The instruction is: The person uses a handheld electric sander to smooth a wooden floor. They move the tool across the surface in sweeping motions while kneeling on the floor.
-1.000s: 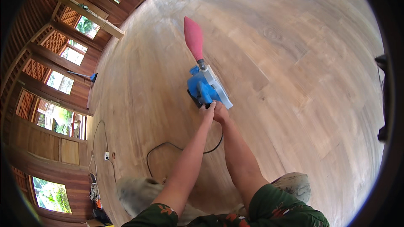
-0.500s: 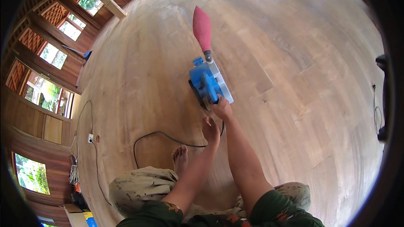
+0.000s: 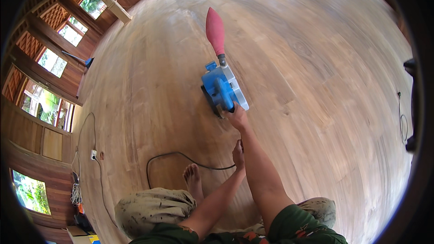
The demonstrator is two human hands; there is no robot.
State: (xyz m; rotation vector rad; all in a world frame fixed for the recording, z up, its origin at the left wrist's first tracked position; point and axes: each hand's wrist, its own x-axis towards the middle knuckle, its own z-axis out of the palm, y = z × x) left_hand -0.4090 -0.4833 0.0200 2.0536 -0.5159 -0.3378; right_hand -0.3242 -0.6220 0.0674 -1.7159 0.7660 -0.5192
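Observation:
A blue belt sander point(image 3: 220, 86) with a pale grey side housing rests on the wooden floor ahead of me. From its far end a long pinkish-red dust bag point(image 3: 215, 31) sticks out. My right hand point(image 3: 238, 116) is wrapped round the sander's near handle. Closer to me, my left hand point(image 3: 238, 154) is closed beside my right forearm, which hides part of its fingers. The sander's black power cord point(image 3: 176, 153) loops over the floor and runs up to my left hand, which seems to grip it.
My bare foot point(image 3: 193, 178) is by the cord loop. At the left are a white socket point(image 3: 93, 154) with cords, a bundled cable point(image 3: 76, 194) and a cardboard box point(image 3: 77, 234). A wooden post point(image 3: 118, 11) stands far left; another plugged cord point(image 3: 402, 117) lies at right.
My left hand has moved right, from just behind the sander to beside my right forearm, and has closed. The cord loop has shifted slightly. My right hand stays on the sander's handle.

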